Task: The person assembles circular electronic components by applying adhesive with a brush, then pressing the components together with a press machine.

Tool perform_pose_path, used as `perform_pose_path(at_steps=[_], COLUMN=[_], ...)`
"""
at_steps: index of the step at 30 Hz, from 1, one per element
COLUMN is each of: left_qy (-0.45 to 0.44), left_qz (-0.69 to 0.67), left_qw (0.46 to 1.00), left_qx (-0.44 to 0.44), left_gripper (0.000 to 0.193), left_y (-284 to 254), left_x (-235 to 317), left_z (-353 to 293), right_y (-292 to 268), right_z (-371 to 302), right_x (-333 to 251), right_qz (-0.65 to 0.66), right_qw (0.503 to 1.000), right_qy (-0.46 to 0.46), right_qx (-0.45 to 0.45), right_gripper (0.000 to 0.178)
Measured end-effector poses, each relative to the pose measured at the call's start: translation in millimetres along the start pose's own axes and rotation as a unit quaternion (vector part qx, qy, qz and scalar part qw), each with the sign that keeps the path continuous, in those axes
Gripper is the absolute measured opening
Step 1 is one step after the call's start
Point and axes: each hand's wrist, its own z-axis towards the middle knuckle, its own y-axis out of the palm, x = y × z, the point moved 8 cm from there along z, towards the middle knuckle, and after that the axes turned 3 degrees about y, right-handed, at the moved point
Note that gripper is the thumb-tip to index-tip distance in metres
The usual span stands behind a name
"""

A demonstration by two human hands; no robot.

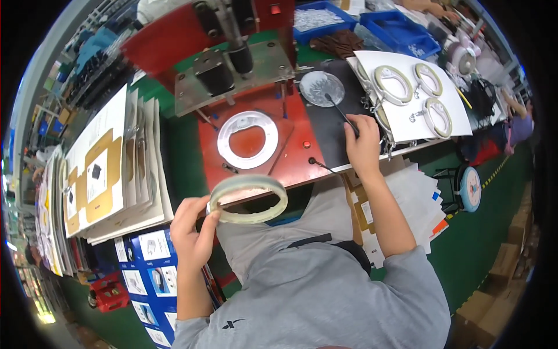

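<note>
Presently, the left hand clamps the pale ring, which extends rightward from that pinch; the right hand, farther off, clasps the brush, long axis running forward-left to the dish.

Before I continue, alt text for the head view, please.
The left hand holds a pale ring before a red press bearing a white ring; the right hand holds a dark stick, its tip in a round dish. Three more rings lie on a white sheet.

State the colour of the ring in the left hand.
Pale greenish-white ring, best seen in the head view.
</note>
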Motion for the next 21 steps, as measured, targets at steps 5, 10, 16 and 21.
perform_pose_path(at_steps=[5,10,16,21], left_qy=[-0.113,-0.137,-0.126,-0.119], left_qz=[-0.202,-0.262,-0.247,-0.142], left_qw=[0.972,0.953,0.950,0.971], left_qx=[0.035,0.070,0.142,0.153], left_gripper=[0.026,0.025,0.029,0.028], left_y=[30,58,67,71], left_x=[-36,-50,-63,-76], left_z=[13,38,59,80], right_y=[-38,9,57,80], right_z=[5,-28,-32,-7], right_x=[-121,-219,-231,-216], right_qz=[0.144,0.194,0.083,0.091], right_qw=[0.988,0.941,0.943,0.943], right_qy=[-0.054,-0.230,-0.251,-0.237], right_qx=[0.016,-0.158,-0.202,-0.218], right_gripper=[0.007,0.025,0.030,0.019])
